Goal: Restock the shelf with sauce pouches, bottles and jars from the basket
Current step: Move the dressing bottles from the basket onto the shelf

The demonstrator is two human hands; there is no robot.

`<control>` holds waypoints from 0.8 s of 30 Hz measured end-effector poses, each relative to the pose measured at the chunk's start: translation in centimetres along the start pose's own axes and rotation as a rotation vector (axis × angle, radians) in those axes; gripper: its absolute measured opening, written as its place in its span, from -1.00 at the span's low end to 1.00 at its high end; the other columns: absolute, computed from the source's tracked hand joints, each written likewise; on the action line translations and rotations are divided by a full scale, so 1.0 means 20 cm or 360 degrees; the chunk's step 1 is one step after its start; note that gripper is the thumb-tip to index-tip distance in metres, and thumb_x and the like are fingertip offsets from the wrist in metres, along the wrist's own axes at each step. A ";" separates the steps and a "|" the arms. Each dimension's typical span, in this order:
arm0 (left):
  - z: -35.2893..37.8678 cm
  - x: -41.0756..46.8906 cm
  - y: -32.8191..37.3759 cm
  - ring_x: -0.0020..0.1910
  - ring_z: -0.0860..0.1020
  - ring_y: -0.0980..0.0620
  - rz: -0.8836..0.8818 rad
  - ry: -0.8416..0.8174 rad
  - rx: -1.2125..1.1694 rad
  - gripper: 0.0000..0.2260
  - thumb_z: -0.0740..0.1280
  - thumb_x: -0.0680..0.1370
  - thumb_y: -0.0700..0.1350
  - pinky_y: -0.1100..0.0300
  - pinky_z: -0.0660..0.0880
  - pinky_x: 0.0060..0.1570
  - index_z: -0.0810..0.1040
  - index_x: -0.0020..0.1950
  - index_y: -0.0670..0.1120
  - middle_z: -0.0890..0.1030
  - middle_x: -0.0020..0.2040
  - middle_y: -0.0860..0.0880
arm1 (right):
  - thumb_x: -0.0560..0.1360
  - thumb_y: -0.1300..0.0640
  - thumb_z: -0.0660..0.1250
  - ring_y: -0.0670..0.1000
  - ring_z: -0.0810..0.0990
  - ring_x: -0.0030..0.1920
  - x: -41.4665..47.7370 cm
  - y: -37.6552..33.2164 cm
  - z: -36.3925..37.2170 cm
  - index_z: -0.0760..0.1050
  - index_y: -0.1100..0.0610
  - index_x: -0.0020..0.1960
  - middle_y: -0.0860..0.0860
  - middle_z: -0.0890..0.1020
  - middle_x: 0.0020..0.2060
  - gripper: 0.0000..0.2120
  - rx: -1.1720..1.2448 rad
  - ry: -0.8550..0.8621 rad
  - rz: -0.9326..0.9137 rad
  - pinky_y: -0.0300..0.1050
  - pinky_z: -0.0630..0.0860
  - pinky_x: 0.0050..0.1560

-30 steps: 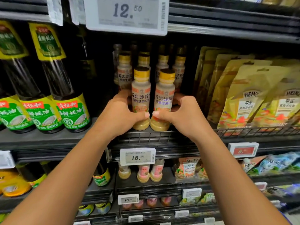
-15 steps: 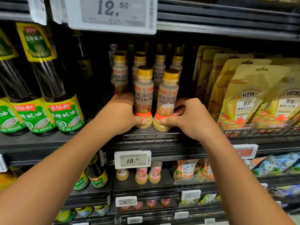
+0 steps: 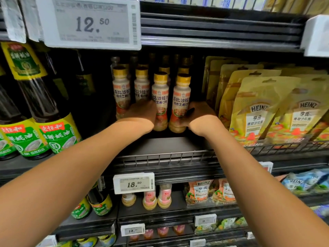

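Note:
Two salad dressing bottles with gold caps stand side by side deep on the dark shelf (image 3: 160,143). My left hand (image 3: 142,112) curls round the lower left side of the left bottle (image 3: 160,95). On the other side, my right hand (image 3: 201,114) wraps the right bottle (image 3: 181,98) low down, its thumb across the front. Both bottles are upright and touch each other near the base. Several more of the same bottles (image 3: 122,90) stand in rows just behind and to the left. No basket is in view.
Tall dark sauce bottles with green labels (image 3: 57,129) stand to the left. Gold Heinz pouches (image 3: 258,113) lean behind a wire rail (image 3: 160,157) on the right. A 12.50 price tag (image 3: 89,22) hangs above. Lower shelves hold small bottles (image 3: 164,196) and more pouches.
Both hands have slid the two bottles back from the shelf's front edge, deep up against the rows behind. My arms now reach further in.

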State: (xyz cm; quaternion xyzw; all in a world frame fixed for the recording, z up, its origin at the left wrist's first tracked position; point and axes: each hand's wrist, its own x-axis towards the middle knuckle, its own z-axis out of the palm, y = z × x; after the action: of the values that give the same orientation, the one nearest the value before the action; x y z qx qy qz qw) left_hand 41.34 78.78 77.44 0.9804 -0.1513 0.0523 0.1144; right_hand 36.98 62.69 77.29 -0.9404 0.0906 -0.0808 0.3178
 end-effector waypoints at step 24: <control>0.10 0.11 0.05 0.18 0.56 -0.27 0.0025 0.0176 0.0161 -0.70 0.26 0.62 -0.19 -0.11 0.52 0.12 0.48 0.34 -0.23 0.56 0.22 -0.25 | 0.52 0.08 0.45 0.16 0.59 0.23 0.13 0.01 0.03 0.48 0.18 0.36 0.15 0.61 0.23 -0.55 0.0189 0.0064 0.0056 -0.05 0.53 0.20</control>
State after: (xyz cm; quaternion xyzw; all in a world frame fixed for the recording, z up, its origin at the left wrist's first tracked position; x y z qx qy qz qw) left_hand 43.29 76.79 76.03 0.9793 -0.1497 0.1150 0.0724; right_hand 39.51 62.31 76.86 -0.9163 0.1087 -0.0994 0.3724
